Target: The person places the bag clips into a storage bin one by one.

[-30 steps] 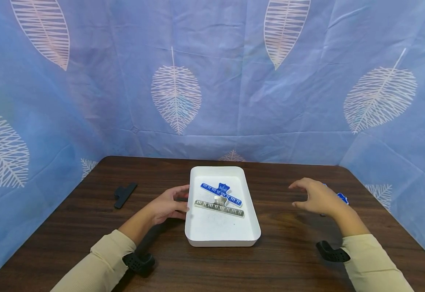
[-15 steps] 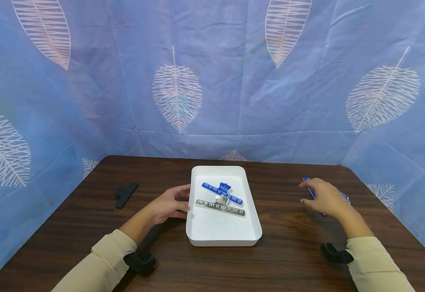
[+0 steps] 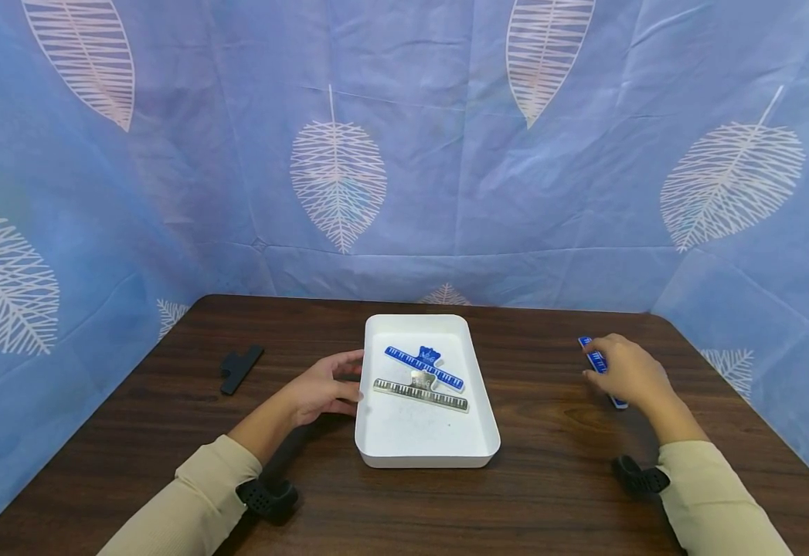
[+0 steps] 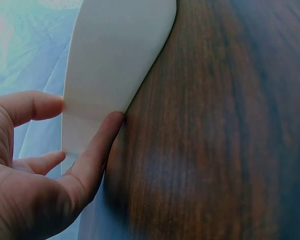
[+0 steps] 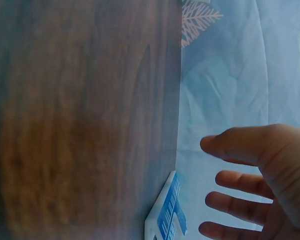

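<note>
A white rectangular tray [image 3: 425, 440] stands mid-table with two piano-key clips in it: a blue clip [image 3: 423, 367] behind and a silver clip [image 3: 420, 394] in front. My left hand [image 3: 324, 390] is at the tray's left side, and its fingertips touch the outer wall [image 4: 110, 60] in the left wrist view. Over at the right, my right hand [image 3: 630, 374] hovers above another blue piano-key clip [image 3: 593, 355], whose middle it hides in the head view. The right wrist view shows its fingers [image 5: 235, 205] spread, apart from that clip [image 5: 167, 212].
A black clip [image 3: 240, 371] lies on the dark wooden table [image 3: 536, 494] left of the left hand. Behind the table hangs a blue cloth [image 3: 439, 177] with white leaf prints. Black bands [image 3: 265, 500] circle both wrists.
My right hand has moved right over the blue clip, uncovering its far end and covering its handle side. The left hand stays at the tray.
</note>
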Tool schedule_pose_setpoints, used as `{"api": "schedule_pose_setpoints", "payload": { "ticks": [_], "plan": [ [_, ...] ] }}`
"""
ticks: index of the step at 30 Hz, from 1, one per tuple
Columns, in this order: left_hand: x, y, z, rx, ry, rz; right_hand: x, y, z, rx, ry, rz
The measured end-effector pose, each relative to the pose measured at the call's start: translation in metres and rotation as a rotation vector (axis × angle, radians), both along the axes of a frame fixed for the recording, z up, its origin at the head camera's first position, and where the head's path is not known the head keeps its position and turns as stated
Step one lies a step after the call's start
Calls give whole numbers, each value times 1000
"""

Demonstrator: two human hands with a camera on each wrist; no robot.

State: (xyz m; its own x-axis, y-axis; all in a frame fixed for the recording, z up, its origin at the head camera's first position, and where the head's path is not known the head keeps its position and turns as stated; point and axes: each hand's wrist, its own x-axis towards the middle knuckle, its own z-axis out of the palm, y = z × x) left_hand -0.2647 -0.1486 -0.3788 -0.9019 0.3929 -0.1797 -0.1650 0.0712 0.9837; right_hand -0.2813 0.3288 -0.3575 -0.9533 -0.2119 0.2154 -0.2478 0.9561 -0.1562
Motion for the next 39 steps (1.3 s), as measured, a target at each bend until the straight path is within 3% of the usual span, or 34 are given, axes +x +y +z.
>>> {"api": "schedule_pose_setpoints", "payload": {
  "ticks": [11,18,32,39],
  "plan": [
    [-1,-1,-1,7,3,-9,-9,6,-2,-19,2,-138],
    [-1,-1,-1,6,10,-17,-15,7,-2,-7,-50,-210],
    [-3,-1,-2,2,-1,-8,-33,16,-8,19,-206,-247],
    [-2,0,-1,2,1,-10,-36,13,-9,21,-202,-212]
  ]
}}
